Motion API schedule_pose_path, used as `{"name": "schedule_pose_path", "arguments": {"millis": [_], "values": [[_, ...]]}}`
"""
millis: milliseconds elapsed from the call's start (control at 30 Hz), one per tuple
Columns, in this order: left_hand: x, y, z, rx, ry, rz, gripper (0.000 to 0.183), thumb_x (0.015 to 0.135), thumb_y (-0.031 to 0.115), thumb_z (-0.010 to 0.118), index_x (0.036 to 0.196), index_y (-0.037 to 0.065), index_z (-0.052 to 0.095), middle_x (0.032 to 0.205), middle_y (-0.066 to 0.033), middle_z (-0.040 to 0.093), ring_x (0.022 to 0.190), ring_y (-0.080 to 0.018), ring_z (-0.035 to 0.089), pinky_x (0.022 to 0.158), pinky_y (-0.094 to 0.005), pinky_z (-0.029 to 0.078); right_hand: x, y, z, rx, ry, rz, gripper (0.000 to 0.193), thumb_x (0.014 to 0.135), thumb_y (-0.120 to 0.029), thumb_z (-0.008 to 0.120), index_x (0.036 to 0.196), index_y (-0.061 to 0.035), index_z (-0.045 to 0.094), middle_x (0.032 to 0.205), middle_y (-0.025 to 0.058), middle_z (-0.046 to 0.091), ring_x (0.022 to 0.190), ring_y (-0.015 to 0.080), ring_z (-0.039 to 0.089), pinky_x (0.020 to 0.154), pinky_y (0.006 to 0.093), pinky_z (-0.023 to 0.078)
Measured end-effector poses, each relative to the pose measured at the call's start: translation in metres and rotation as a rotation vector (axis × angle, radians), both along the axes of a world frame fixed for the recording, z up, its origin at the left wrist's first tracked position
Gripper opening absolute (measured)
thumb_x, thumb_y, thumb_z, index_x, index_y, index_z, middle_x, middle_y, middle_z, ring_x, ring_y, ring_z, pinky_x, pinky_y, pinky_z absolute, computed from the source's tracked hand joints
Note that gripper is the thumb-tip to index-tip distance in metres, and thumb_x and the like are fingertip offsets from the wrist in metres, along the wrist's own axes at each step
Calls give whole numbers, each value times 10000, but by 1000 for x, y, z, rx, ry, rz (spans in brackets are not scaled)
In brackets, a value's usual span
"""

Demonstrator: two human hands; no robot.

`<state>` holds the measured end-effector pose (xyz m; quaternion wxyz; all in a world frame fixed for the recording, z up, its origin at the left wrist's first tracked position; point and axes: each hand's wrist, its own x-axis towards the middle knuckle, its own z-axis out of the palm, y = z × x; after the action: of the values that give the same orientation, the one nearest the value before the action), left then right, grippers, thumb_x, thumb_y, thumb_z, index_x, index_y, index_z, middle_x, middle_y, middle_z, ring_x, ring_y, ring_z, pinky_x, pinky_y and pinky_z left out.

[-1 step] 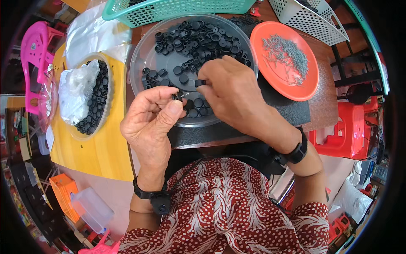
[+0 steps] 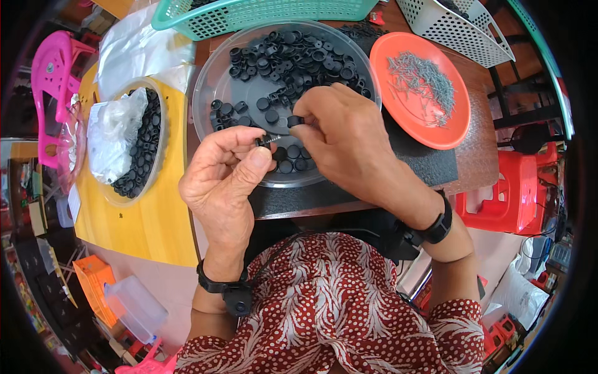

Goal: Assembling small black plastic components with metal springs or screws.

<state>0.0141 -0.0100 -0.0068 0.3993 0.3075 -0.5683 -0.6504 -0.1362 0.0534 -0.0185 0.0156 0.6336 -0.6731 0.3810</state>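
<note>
Between the thumb and forefinger of my left hand [image 2: 225,171] is a small black plastic part [image 2: 265,142]. A silvery screw [image 2: 273,139] sticks out of it toward the right. Just right of the screw's tip, my right hand [image 2: 346,131] pinches a small black cap [image 2: 293,121]; the two pieces are apart. Both hands hover over the near part of a round clear tray [image 2: 198,103], which holds many loose black plastic parts [image 2: 311,59] and round caps [image 2: 271,116]. An orange plate [image 2: 458,128] to the right carries a heap of metal screws [image 2: 433,84].
A green basket [image 2: 261,25] stands behind the tray, and a white basket [image 2: 458,40] at the far right. On the yellow board [image 2: 149,230] sits an oval container [image 2: 163,124] of black parts, partly covered by a plastic bag [image 2: 115,134]. Red stools [image 2: 498,193] stand right.
</note>
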Motion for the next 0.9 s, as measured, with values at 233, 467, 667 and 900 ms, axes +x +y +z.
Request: {"name": "schedule_pose_path", "arguments": {"millis": [233,467,667,900], "values": [[-7,0,-8,-85,91,-26,215,769,5,677,961,-37,590,893,-61,612,787,-102,553,736,-223,459,23,9,4,-62,-417,-101,163,679,-8,632,802,-6,525,709,140,555,689,326,552,588,404,440],[-2,0,-9,-52,104,-40,221,769,0,672,965,-40,580,897,-78,618,786,-110,564,736,-233,470,28,11,2,-141,-556,-58,218,673,7,652,864,-11,548,733,124,561,680,287,567,573,353,452],[0,-2,-2,119,218,-148,204,792,25,651,957,-54,562,883,-115,623,758,-149,599,718,-257,495,21,18,4,-144,-558,67,244,685,51,635,916,-8,586,767,112,577,676,242,579,583,307,460],[1,-2,-3,166,212,-167,198,793,51,654,939,-49,564,862,-122,624,751,-163,606,706,-263,493,19,24,7,-67,-727,117,195,713,67,625,893,0,592,777,90,590,695,166,601,580,254,455]]}}
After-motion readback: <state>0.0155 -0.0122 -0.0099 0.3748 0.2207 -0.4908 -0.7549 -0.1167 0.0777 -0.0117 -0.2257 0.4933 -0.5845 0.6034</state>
